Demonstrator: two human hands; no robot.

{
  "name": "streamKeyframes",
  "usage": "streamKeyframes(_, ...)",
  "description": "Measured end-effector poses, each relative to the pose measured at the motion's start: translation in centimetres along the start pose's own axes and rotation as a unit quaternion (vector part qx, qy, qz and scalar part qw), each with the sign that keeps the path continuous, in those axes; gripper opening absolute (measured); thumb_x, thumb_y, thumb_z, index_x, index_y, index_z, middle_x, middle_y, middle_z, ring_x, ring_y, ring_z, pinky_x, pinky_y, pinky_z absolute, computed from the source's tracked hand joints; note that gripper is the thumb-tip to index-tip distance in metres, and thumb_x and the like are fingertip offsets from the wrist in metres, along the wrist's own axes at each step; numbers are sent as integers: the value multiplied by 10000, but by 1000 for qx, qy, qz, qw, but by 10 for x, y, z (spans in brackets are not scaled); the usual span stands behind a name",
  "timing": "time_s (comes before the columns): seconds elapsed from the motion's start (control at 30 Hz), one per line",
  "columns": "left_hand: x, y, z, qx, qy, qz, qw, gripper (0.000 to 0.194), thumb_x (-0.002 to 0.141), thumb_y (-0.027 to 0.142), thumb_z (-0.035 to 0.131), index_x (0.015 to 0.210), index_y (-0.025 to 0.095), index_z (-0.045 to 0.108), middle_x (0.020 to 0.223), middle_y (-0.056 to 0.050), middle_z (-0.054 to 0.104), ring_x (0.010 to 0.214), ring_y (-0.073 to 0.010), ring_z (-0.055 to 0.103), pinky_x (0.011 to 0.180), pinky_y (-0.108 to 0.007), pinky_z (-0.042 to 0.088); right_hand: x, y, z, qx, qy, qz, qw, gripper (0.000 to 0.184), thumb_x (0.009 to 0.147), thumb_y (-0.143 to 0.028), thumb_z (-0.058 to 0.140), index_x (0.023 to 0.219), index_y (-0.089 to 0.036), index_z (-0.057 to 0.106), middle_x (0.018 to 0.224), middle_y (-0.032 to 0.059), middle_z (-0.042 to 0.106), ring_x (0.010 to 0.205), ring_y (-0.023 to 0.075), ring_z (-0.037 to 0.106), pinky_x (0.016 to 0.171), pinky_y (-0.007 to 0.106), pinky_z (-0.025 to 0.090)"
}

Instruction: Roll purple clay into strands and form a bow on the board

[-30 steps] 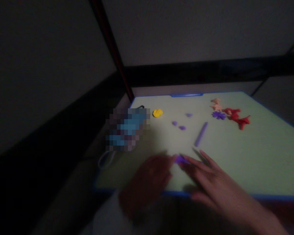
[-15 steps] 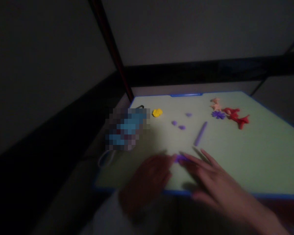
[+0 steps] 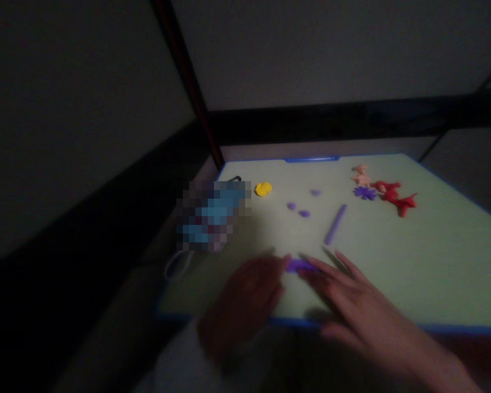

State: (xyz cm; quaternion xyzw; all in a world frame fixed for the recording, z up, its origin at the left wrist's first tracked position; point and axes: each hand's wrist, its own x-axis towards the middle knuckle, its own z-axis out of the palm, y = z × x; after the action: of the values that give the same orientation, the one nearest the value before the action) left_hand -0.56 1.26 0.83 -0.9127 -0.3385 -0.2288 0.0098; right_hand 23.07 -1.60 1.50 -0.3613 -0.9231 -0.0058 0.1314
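The purple piece (image 3: pixel 298 266) lies on the pale board (image 3: pixel 437 262) between your two hands, near its front edge, with its long axis running roughly left to right. Your left hand (image 3: pixel 245 297) is at its left end, fingers bunched and bent. Your right hand (image 3: pixel 360 305) reaches in from the other side, fingers loosely spread, and the fingertips rest on or against its right end, hiding part of it. Both are about equally near; in this dim light you can't tell whether the left fingers pinch it or just touch it.

Just beyond your right fingertips lies the purple stick (image 3: pixel 336 224), slanting away to the right. Three small purple bits (image 3: pixel 305 214) sit farther back, left of it. The yellow lump (image 3: pixel 263 189) and a blue item (image 3: pixel 216 210) (its detail is masked) are off to the left; the purple flower (image 3: pixel 365 193), pink figure (image 3: pixel 361 178) and red figures (image 3: pixel 388 191) group at the far right.
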Motion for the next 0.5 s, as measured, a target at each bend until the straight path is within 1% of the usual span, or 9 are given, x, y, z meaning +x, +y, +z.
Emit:
streamKeyframes(0.1,-3,-3,2,-9,12,-28,999,392,919,177,435,1310,158,407,1193,-91,643,1069,-201,616,936,-390,508,0,0,0,-2,-6,1,1000,580,905,-418,500,1392,-140,351,1458,101,416,1388,237,288,1108,549,290)
streamKeyframes(0.2,-5,-8,6,-41,24,-114,992,428,911,192,456,1335,194,396,1223,-86,626,1098,-207,601,955,-407,494,-4,2,0,3,12,1,1000,550,909,-395,501,1381,-149,364,1454,94,427,1385,240,297,1111,544,285)
streamKeyframes(0.27,-3,-11,9,-80,20,-179,980,438,884,183,498,1317,194,431,1238,-89,612,1129,-209,581,982,-408,476,-10,6,1,15,47,19,999,482,919,-360,494,1348,-163,401,1411,93,481,1349,239,359,1106,528,296)
streamKeyframes(0.3,0,-12,11,-101,14,-203,974,430,856,174,538,1282,186,476,1229,-92,612,1134,-215,575,988,-409,471,-13,9,2,25,68,39,997,426,926,-334,486,1318,-177,431,1369,89,521,1313,238,405,1091,519,317)
streamKeyframes(0.33,3,-13,12,-121,5,-220,968,407,821,160,582,1225,176,532,1210,-95,614,1130,-221,571,990,-408,468,-17,12,3,37,88,66,993,363,933,-307,476,1277,-193,468,1313,84,561,1262,238,455,1059,505,356)
streamKeyframes(0.4,11,-14,13,-157,-7,-237,959,321,747,129,658,1066,160,634,1117,-90,627,1079,-226,579,968,-399,478,-22,18,5,66,122,127,982,245,940,-276,464,1164,-214,540,1168,80,615,1113,238,542,935,462,451)
streamKeyframes(0.43,16,-14,13,-172,-10,-243,955,275,723,118,680,995,157,664,1063,-82,627,1046,-221,584,951,-390,485,-24,21,6,82,130,151,977,201,941,-270,463,1106,-219,566,1097,79,621,1034,235,564,862,436,479)
streamKeyframes(0.5,23,-14,12,-194,-11,-261,946,202,708,106,695,903,156,692,982,-68,613,987,-206,588,922,-372,492,-25,25,8,105,137,176,969,155,938,-278,470,1015,-219,591,995,78,606,920,230,567,759,404,489)
